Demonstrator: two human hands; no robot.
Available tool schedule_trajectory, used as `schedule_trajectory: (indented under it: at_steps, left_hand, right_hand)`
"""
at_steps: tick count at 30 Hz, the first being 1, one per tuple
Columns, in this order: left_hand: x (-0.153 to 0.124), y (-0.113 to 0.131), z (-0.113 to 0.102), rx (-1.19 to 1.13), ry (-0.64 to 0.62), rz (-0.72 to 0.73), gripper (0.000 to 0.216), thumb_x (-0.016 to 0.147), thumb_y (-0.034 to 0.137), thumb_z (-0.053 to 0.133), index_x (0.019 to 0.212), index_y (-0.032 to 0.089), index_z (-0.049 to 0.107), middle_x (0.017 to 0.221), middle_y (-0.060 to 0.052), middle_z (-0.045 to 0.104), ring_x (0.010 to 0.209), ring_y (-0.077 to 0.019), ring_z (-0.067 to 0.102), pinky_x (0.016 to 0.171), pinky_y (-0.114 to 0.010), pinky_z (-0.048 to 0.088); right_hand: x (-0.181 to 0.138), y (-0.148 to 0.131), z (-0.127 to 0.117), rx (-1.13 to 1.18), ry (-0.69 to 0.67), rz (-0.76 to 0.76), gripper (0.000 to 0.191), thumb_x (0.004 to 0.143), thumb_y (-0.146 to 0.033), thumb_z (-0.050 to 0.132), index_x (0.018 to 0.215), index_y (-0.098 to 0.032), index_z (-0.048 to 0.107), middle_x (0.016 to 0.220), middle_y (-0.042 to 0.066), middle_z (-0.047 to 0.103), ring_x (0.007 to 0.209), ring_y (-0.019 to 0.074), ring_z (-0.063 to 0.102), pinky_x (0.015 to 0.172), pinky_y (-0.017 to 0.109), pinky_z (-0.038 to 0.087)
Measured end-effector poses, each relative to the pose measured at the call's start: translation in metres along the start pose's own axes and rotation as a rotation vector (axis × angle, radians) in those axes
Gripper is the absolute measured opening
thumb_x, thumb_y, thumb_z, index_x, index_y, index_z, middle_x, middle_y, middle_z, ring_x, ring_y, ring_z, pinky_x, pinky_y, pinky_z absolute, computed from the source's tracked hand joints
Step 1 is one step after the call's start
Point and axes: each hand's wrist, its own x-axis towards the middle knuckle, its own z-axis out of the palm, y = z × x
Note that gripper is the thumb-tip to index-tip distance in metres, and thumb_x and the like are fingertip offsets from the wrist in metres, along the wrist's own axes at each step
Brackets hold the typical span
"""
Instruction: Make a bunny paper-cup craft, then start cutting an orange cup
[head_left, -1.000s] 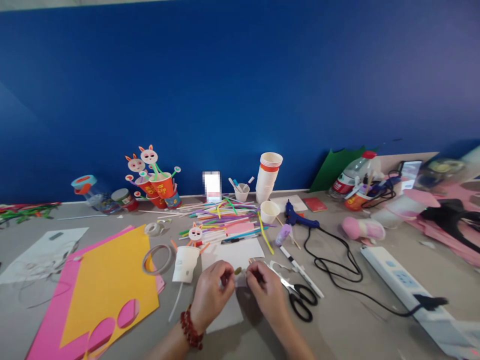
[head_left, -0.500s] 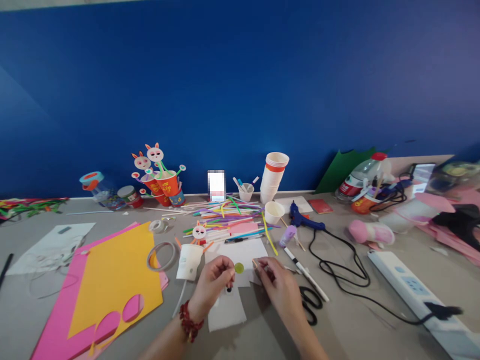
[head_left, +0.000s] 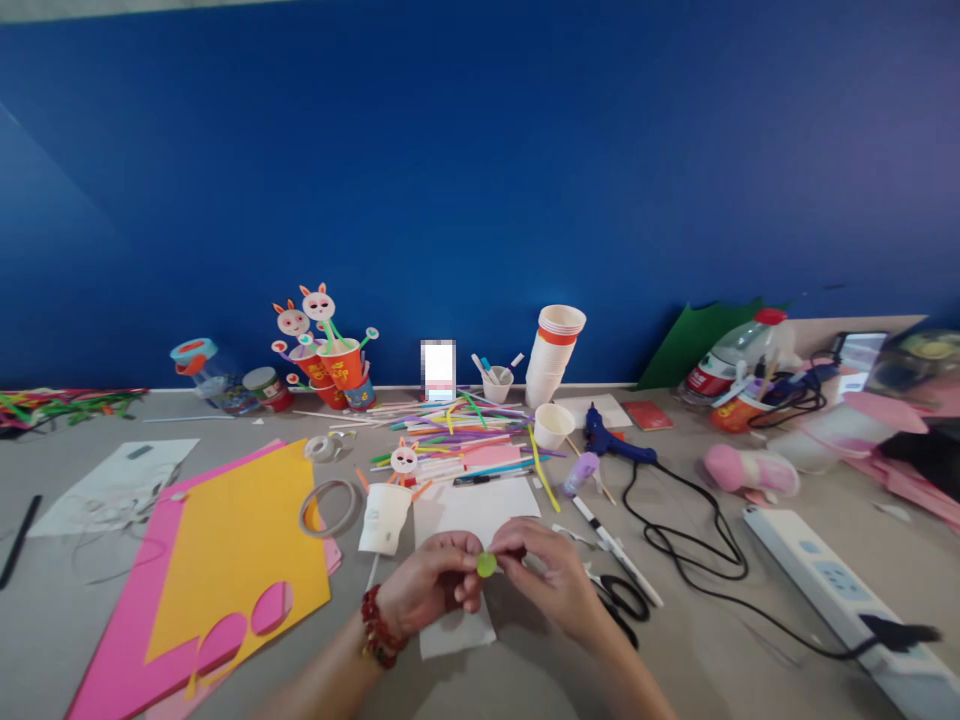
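Note:
My left hand [head_left: 429, 588] and my right hand [head_left: 546, 578] meet over a white sheet of paper [head_left: 469, 520] near the table's front edge. Between their pinched fingertips is a small round green piece [head_left: 487, 565]. The left wrist wears a red bead bracelet [head_left: 376, 628]. An upturned white paper cup [head_left: 385, 520] stands just left of the hands. Black-handled scissors [head_left: 622, 598] lie right of my right hand.
Orange and pink sheets [head_left: 225, 560] lie left, with tape rings [head_left: 328, 507]. Coloured straws [head_left: 457, 440], stacked cups [head_left: 553, 352] and rabbit cup figures [head_left: 330, 350] stand behind. A blue glue gun [head_left: 611, 445], its black cord, a marker and a white power strip [head_left: 840, 590] lie right.
My hands have come together toward me. The green round piece, first by my left fingers, is now pinched between both hands. The view has shifted slightly left.

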Motion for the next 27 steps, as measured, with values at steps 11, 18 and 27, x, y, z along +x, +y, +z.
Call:
schedule_trajectory:
  at_steps: [11,18,27]
  left_hand:
    - [-0.002,0.001,-0.003,-0.102,-0.16,-0.2,0.012,0.07,0.019,0.065,0.08,0.014,0.059,0.058,0.003,0.045,0.05,-0.0081,0.033,0.052,-0.023,0.029]
    - [-0.005,0.004,0.001,-0.065,-0.174,-0.244,0.016,0.069,0.023,0.066,0.078,0.017,0.054,0.058,0.003,0.042,0.051,-0.0087,0.031,0.051,-0.022,0.026]
    - [-0.003,0.007,0.009,0.247,0.048,-0.111,0.019,0.073,0.034,0.065,0.078,0.017,0.058,0.06,0.002,0.054,0.045,-0.0084,0.037,0.045,-0.022,0.02]
  right_hand:
    - [0.006,-0.01,-0.005,0.032,-0.127,0.145,0.011,0.086,-0.022,0.058,0.079,-0.019,0.067,0.075,0.002,0.066,0.071,0.0172,0.059,0.068,0.027,0.044]
    - [0.013,-0.013,0.0,0.163,-0.129,0.311,0.006,0.075,-0.018,0.059,0.073,-0.018,0.065,0.067,-0.001,0.061,0.064,0.0142,0.053,0.06,0.023,0.041]
    - [0.012,0.006,0.005,0.458,-0.006,0.488,0.006,0.074,-0.023,0.059,0.072,-0.018,0.055,0.06,-0.005,0.051,0.055,0.0109,0.047,0.054,0.022,0.036]
